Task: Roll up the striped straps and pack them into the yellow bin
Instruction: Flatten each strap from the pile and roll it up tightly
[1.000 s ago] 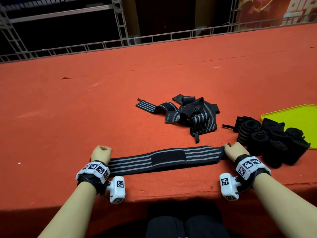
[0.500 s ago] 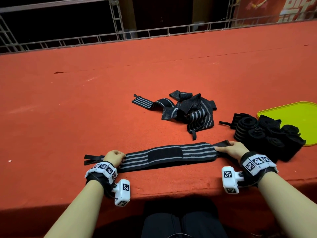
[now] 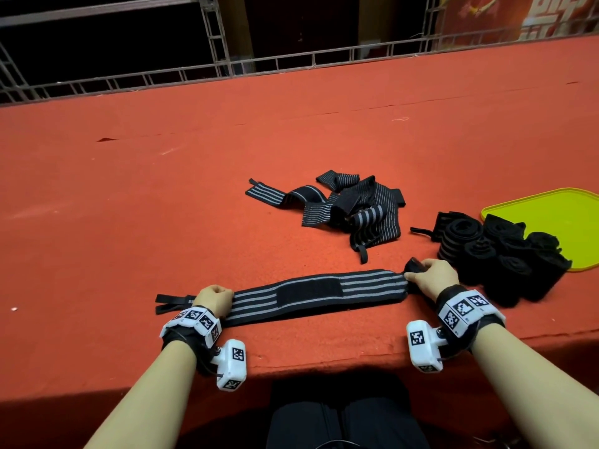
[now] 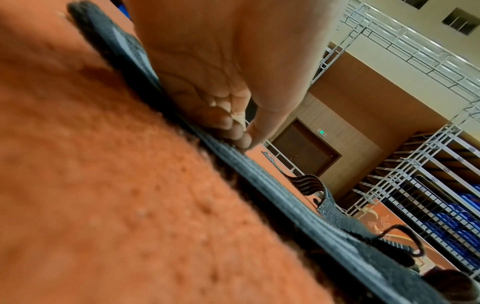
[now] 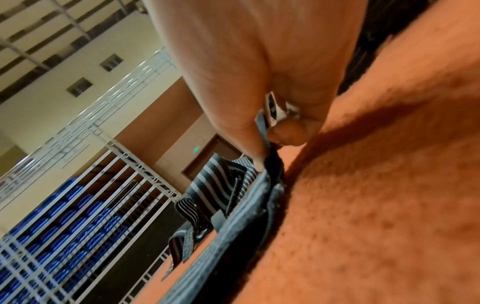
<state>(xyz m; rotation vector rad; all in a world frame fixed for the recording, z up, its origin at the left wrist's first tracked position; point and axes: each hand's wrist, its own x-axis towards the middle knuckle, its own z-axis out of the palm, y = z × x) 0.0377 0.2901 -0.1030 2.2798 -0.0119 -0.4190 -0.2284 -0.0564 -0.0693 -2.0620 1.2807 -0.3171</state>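
1. A long striped strap [image 3: 319, 294] lies flat along the near edge of the table [image 3: 162, 205], stretched between the two hands. It is black woven elastic with grey lengthwise stripes and a matte black rectangular patch at its middle.
2. The left hand [image 3: 214, 301] is a curled fist pressing down on the strap's left end. The left wrist view shows its fingertips [image 4: 235, 131] tucked under against the ribbed weave. Two thin black tails [image 3: 171, 304] stick out past the fist.
3. The right hand [image 3: 432, 277] pinches the strap's right end, which is folded up into a small dark bunch. In the right wrist view, thumb and fingers close on the fabric edge, and a small white tag [image 5: 279, 109] shows between them. Its print is too blurred to read.
4. The table cover is orange-red felt with a fuzzy, pilled nap.
5. A loose pile of unrolled straps [image 3: 350, 215] lies farther back, crumpled, with fine and broad stripes mixed.
6. A cluster of rolled straps [image 3: 499, 257] stands to the right, in tight black spirals, partly resting on the yellow bin [image 3: 551, 218].
7. The bin is a shallow, smooth lime-yellow tray with rounded corners, at the right edge.
8. Both wrists carry white blocks [image 3: 462, 311] printed with black square marker codes.
9. A red banner [image 3: 518, 14] at the top right bears large pale characters, cropped and unreadable.
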